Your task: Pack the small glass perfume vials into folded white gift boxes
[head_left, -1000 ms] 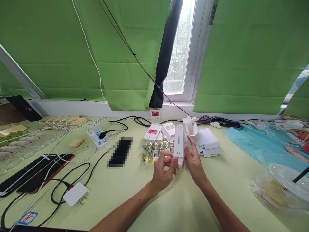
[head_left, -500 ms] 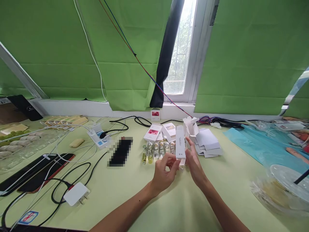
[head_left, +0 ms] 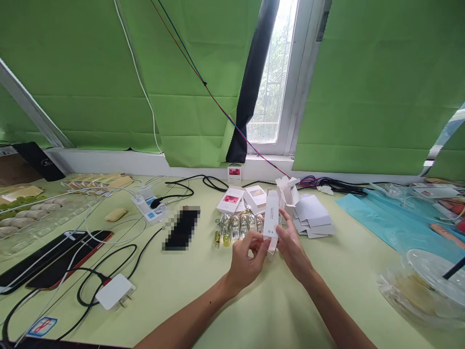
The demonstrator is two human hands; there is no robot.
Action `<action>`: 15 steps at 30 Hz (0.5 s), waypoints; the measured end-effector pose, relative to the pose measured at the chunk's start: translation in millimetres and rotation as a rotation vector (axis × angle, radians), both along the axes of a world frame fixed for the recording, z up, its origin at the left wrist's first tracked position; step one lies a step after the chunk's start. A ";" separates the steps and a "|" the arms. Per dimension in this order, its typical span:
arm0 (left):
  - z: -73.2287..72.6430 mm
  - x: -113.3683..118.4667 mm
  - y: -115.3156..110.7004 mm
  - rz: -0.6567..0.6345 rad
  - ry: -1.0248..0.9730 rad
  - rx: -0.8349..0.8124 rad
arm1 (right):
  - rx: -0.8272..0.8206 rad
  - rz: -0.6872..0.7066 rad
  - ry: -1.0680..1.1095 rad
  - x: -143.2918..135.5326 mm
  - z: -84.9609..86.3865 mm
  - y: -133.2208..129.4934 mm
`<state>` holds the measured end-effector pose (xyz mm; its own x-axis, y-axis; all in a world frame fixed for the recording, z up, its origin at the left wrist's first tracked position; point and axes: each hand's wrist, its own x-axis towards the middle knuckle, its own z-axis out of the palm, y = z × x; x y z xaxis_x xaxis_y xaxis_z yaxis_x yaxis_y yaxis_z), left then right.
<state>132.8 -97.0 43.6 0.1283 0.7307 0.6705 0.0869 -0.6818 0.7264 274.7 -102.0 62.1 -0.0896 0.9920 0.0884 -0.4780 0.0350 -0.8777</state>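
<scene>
A small white carton (head_left: pixel 271 215) with fine print is held up between both hands, its near end flap loose. My left hand (head_left: pixel 248 257) pinches the carton's lower end between thumb and fingers. On its other side, my right hand (head_left: pixel 292 247) grips the lower part, thumb on the printed face. Just behind lie several small clear glass bottles (head_left: pixel 235 226) in a row, partly hidden by the carton. Two little yellow-green pieces (head_left: pixel 226 240) lie before them. Farther back are flat white boxes with a red picture (head_left: pixel 230 199) and an open white box (head_left: pixel 288 191).
Flattened white cartons (head_left: pixel 313 215) are stacked right of the hands. A clear plastic cup (head_left: pixel 432 281) with a black straw stands at the right, near blue plastic sheeting (head_left: pixel 378 211). Leftward are phones (head_left: pixel 69 261), a charger (head_left: pixel 114 292), cables and a power strip (head_left: pixel 148 206).
The carton has tilted slightly, its near end shifting left. My right thumb has moved onto its printed face, and my left thumb presses at the near end.
</scene>
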 end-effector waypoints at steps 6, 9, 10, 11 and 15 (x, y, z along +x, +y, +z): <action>2.1 -0.9 0.4 0.064 -0.004 -0.011 | -0.046 -0.002 0.070 -0.5 2.2 0.9; 3.4 -1.2 0.6 0.116 -0.007 0.010 | -0.044 0.000 0.090 -1.2 4.5 0.4; 3.6 -1.5 0.7 0.134 -0.005 0.021 | -0.043 0.002 0.100 -1.5 5.1 0.3; 3.7 -1.7 0.8 0.151 -0.004 0.032 | -0.041 0.006 0.111 -1.8 5.5 0.4; 2.6 -2.7 1.5 0.192 -0.015 0.033 | -0.027 0.032 0.168 -1.9 5.5 1.5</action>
<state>130.1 -95.5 46.2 -0.0215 0.7181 0.6956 0.2067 -0.6775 0.7058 272.8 -100.6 67.6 -0.1072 0.9911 0.0783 -0.6188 -0.0048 -0.7855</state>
